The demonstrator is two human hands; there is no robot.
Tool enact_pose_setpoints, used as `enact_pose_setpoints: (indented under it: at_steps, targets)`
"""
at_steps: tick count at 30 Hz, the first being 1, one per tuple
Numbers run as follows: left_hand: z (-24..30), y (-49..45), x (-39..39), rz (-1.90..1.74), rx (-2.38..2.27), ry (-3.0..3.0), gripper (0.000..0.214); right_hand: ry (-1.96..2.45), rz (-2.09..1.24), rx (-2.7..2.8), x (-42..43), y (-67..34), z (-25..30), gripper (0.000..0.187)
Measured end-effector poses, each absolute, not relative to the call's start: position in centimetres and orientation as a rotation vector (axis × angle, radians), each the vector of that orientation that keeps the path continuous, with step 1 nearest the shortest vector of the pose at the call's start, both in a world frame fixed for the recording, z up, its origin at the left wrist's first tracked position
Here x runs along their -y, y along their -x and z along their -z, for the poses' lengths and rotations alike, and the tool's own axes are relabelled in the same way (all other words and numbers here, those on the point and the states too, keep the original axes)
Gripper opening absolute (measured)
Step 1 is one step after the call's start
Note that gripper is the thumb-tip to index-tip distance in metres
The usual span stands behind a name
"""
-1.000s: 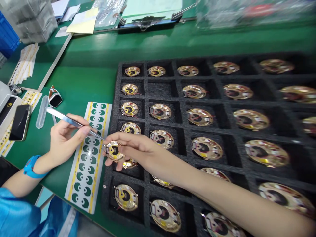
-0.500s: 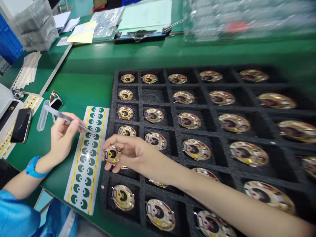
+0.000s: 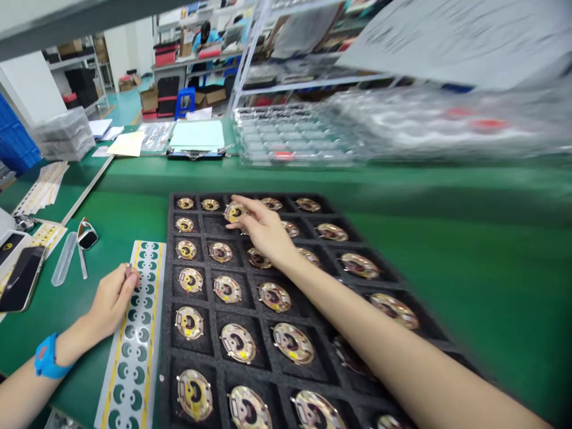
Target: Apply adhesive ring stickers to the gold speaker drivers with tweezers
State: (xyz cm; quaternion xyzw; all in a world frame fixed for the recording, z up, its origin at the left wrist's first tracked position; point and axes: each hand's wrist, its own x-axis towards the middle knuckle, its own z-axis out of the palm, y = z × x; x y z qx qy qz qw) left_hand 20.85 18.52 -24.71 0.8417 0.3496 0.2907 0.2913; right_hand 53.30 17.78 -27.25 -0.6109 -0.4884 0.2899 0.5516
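My right hand [image 3: 263,232] reaches over the far part of a black foam tray [image 3: 166,357]. Its thumb and fingers pinch the edge of a round gold watch case [image 3: 235,212], which has a dark centre and a yellow patch. Just left of the case lies a bare compartment of the tray. Similar watch cases [image 3: 195,394] sit in the other compartments in view. My left hand [image 3: 109,298] is closed by the left edge of a white sticker sheet [image 3: 142,319] with yellow strips. Only a short end of the tweezers [image 3: 128,270] shows in its fingers.
Left on the green bench [image 3: 129,211] lie a phone [image 3: 22,277], a smartwatch [image 3: 87,238] and a clear plastic case [image 3: 65,259]. Behind are a clipboard [image 3: 196,138] and clear plastic trays [image 3: 295,134]. A person [image 3: 206,39] sits far back.
My right hand has carried the watch case from beside the sticker sheet to the tray's far rows. My left hand's tweezers now show only at one end. The view has tilted up.
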Motion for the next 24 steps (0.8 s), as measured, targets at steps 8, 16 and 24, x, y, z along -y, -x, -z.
enact_pose_setpoints:
  at_steps: [8, 16, 24]
  targets:
    - [25.4, -21.0, -18.1, -0.740, -0.881, -2.414, 0.027, 1.572, -0.633, 1.377, -19.9, -53.3, 28.9, 0.030]
    - [26.2, -20.8, -18.7, -0.790, -0.870, -2.404, 0.030, 1.611, -0.388, 1.683, -21.4, -52.8, 28.4, 0.026]
    - [25.8, -20.5, -19.3, -1.084, -0.710, -2.606, 0.026, 1.504, 0.093, 1.745, -20.3, -51.4, 28.8, 0.030]
